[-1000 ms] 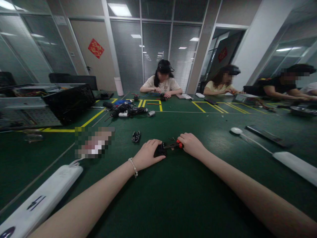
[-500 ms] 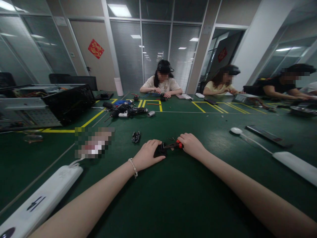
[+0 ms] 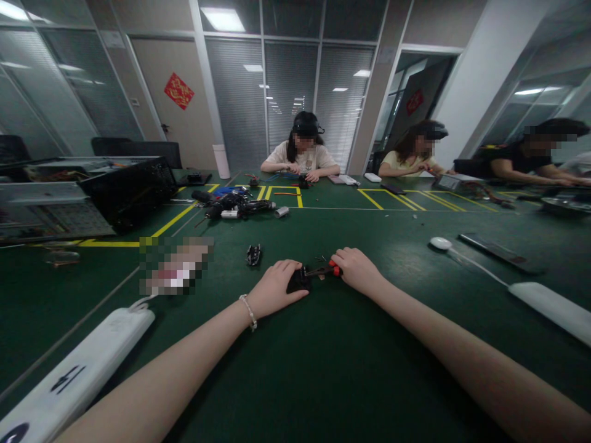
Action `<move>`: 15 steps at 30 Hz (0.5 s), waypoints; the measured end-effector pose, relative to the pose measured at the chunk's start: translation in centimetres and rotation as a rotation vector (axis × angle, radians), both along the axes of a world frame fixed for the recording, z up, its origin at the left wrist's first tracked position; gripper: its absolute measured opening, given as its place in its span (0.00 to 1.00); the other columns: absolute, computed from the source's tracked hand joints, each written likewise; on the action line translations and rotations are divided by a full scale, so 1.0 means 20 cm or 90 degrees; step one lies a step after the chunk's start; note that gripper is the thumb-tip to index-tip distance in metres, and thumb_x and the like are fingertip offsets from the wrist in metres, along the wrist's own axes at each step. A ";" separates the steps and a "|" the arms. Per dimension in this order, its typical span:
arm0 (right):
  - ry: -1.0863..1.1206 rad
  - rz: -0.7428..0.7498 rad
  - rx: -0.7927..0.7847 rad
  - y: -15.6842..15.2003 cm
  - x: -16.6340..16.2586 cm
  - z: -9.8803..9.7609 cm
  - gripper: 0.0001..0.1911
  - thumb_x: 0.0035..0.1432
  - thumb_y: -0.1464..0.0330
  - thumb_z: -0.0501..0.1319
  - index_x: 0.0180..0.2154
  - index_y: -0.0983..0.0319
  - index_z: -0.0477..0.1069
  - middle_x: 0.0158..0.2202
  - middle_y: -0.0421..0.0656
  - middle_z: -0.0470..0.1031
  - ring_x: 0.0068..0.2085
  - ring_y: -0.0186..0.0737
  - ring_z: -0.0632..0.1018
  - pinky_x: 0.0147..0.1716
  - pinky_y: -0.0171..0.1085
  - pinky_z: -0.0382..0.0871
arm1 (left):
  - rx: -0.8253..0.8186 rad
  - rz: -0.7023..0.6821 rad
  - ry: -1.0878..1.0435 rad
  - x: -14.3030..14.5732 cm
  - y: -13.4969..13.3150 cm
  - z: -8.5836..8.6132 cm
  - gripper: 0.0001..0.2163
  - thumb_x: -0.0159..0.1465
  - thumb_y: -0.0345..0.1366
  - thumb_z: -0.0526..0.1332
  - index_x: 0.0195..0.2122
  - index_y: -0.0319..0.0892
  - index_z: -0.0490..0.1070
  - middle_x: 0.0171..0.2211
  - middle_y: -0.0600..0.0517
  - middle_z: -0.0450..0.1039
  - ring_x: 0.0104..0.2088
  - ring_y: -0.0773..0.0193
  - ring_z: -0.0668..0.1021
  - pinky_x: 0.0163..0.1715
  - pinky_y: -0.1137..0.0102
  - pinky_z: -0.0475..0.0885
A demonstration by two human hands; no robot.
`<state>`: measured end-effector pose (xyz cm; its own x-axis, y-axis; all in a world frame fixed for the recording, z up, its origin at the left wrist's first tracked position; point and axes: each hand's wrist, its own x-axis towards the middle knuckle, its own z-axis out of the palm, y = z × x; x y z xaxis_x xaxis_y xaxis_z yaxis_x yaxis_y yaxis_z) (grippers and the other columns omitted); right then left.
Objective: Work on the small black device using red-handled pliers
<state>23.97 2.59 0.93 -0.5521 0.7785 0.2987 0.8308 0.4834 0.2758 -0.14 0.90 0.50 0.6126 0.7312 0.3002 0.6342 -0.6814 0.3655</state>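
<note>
My left hand grips a small black part against the green table, thumb on the near side and fingers on the far side. Closed round the red handles of a pair of pliers is my right hand. The dark jaws of the pliers point left and meet the black part; whether they clamp it cannot be made out. Several tiny screw-like pieces lie just beyond the pliers. A second small black-and-silver part rests to the left, away from both hands.
White power strips lie at the left and right. A computer case stands at the far left. A heap of black tools and cables sits ahead. Beside a white mouse-like object lies a dark flat bar. Other people work across the table.
</note>
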 end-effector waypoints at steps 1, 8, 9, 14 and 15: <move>-0.004 -0.003 0.001 0.00 0.00 0.00 0.11 0.48 0.79 0.51 0.34 0.65 0.67 0.33 0.46 0.69 0.34 0.39 0.67 0.33 0.36 0.56 | 0.006 0.000 -0.001 0.00 0.00 0.00 0.23 0.56 0.46 0.59 0.49 0.42 0.59 0.48 0.47 0.64 0.49 0.55 0.66 0.48 0.61 0.62; -0.003 0.000 0.006 -0.01 -0.01 0.00 0.11 0.49 0.79 0.51 0.34 0.65 0.67 0.33 0.45 0.69 0.34 0.38 0.67 0.33 0.35 0.56 | 0.004 0.003 0.000 0.00 0.00 0.00 0.23 0.56 0.47 0.58 0.49 0.42 0.58 0.49 0.47 0.63 0.49 0.56 0.66 0.48 0.61 0.62; -0.001 0.001 0.006 -0.01 -0.01 0.01 0.11 0.49 0.79 0.51 0.34 0.65 0.67 0.33 0.45 0.69 0.34 0.38 0.67 0.33 0.35 0.56 | 0.003 0.003 0.001 0.00 0.00 0.00 0.23 0.56 0.47 0.58 0.50 0.42 0.58 0.49 0.47 0.63 0.49 0.55 0.66 0.48 0.60 0.62; -0.005 0.001 0.001 -0.01 0.00 0.01 0.11 0.48 0.79 0.52 0.34 0.65 0.67 0.33 0.46 0.69 0.33 0.39 0.67 0.33 0.36 0.56 | -0.003 0.001 -0.001 -0.01 0.00 -0.01 0.24 0.56 0.48 0.58 0.50 0.42 0.58 0.49 0.47 0.63 0.49 0.55 0.66 0.48 0.60 0.62; -0.005 0.002 -0.001 -0.01 0.00 0.01 0.11 0.47 0.79 0.52 0.34 0.65 0.67 0.33 0.46 0.69 0.33 0.39 0.67 0.33 0.36 0.56 | -0.003 0.001 -0.001 -0.01 0.00 -0.01 0.23 0.56 0.47 0.58 0.50 0.42 0.58 0.49 0.47 0.63 0.49 0.55 0.66 0.48 0.60 0.62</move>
